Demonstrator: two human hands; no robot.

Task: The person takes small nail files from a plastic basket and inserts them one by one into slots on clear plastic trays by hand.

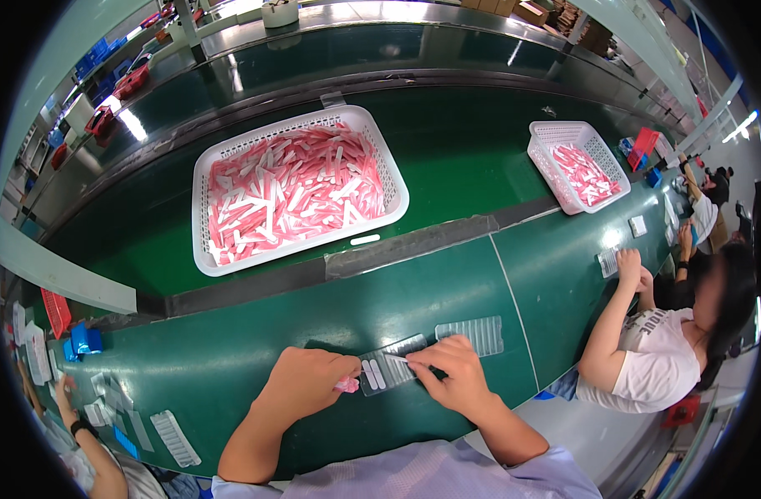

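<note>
A clear plastic tray with narrow slots lies on the green table in front of me. Several small white strips sit side by side at its left end. My left hand is closed at that end, with pink pieces showing under its fingers; their exact kind is partly hidden. Between the thumb and fingers of my right hand is a thin white strip, held over the tray's slots. Just beyond that hand lies a second clear slotted tray, its slots showing no strips.
A white basket full of pink and white strips stands on the conveyor ahead; one loose strip lies by its edge. A smaller filled basket is farther right. Co-workers sit at both sides. Another slotted tray lies left.
</note>
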